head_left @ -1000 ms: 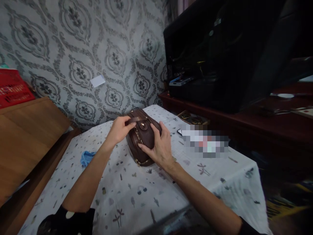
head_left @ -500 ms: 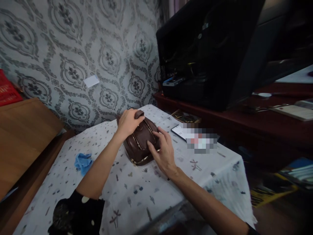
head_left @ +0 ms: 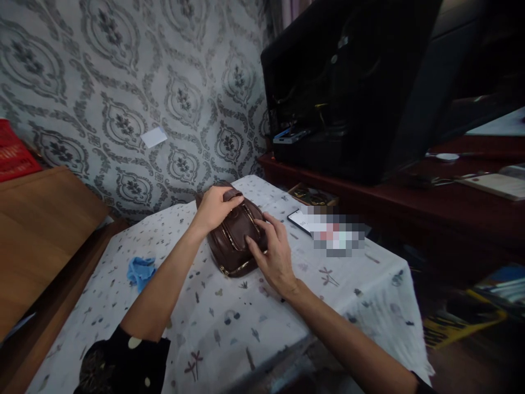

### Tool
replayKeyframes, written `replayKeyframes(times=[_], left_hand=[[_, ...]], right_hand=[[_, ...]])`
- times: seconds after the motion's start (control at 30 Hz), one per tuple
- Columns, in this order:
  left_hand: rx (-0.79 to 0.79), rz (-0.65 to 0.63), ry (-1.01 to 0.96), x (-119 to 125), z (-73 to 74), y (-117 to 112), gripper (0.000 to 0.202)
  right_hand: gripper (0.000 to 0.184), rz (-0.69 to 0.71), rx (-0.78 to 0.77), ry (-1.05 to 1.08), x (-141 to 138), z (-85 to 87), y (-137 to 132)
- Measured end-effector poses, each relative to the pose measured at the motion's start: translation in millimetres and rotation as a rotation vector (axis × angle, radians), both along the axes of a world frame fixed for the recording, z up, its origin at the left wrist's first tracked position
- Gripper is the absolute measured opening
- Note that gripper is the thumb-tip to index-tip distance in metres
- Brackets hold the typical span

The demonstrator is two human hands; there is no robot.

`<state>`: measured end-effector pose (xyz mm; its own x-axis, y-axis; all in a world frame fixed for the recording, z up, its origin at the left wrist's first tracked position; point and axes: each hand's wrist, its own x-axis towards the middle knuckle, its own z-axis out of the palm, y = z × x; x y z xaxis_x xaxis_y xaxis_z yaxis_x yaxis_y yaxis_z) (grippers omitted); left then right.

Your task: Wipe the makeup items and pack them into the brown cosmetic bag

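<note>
A small brown leather bag (head_left: 238, 235) with gold-toned zippers lies on the patterned white cloth (head_left: 229, 350). My left hand (head_left: 215, 208) grips the top of the bag at its short handle, with the thumb along the near side. Against the bag's right side, my right hand (head_left: 275, 254) holds it with curved fingers and thumb, close to a zipper line. Part of the bag's back is hidden behind my left hand. A crumpled blue cloth (head_left: 140, 272) lies left of my left forearm.
To the right of the bag lies a phone (head_left: 301, 221), partly blurred out. Behind it are a small open box (head_left: 314, 194) and a dark red desk (head_left: 394, 205) bearing a large black screen (head_left: 328, 98). A brown wooden board (head_left: 45, 230) stands at the left.
Both hands keep their places on the bag, with my left hand shifted only very slightly. The view has moved a little; the bag has stayed put.
</note>
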<state>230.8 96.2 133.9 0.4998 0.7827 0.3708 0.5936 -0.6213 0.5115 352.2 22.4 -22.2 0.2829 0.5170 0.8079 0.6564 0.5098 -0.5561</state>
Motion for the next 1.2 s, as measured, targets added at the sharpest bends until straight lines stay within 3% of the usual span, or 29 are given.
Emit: replayKeyframes(times=[0.1,0.23,0.33,0.47,0.63,0.83,1.03,1.13,1.2], left_hand=[[0.050,-0.015,0.063,-17,6.7,-7,0.025],[0.126,0.128,0.249,-37,10.5,-19,0.023],[0.105,0.206,0.232,-40,7.3,-25,0.023],[0.102,0.246,0.121,-38,-0.9,-27,0.023],[-0.011,0.171,-0.015,-41,-11.2,-32,0.019],[-0.064,0.137,-0.020,-43,-14.5,-37,0.019],[0.080,0.178,0.078,-26,-3.7,-40,0.008],[0.142,0.165,0.080,-8,-2.4,-34,0.021],[0.195,0.170,0.132,3,-3.6,-28,0.017]], right_hand=[[0.051,0.010,-0.018,-0.024,-2,-0.5,-2],[0.079,-0.006,-0.066,-0.052,-11,-2.5,0],[0.087,-0.051,-0.095,-0.049,-19,-3.1,4],[0.084,-0.091,-0.109,-0.053,-25,-2.5,7],[0.086,-0.066,-0.071,-0.032,-24,-3.5,11],[0.087,0.003,-0.066,0.016,-20,-3.1,7],[0.054,0.137,-0.101,0.287,-13,1.2,-2],[0.054,0.200,-0.176,0.431,-11,-1.0,1],[0.055,0.235,-0.196,0.474,-10,-3.9,4]])
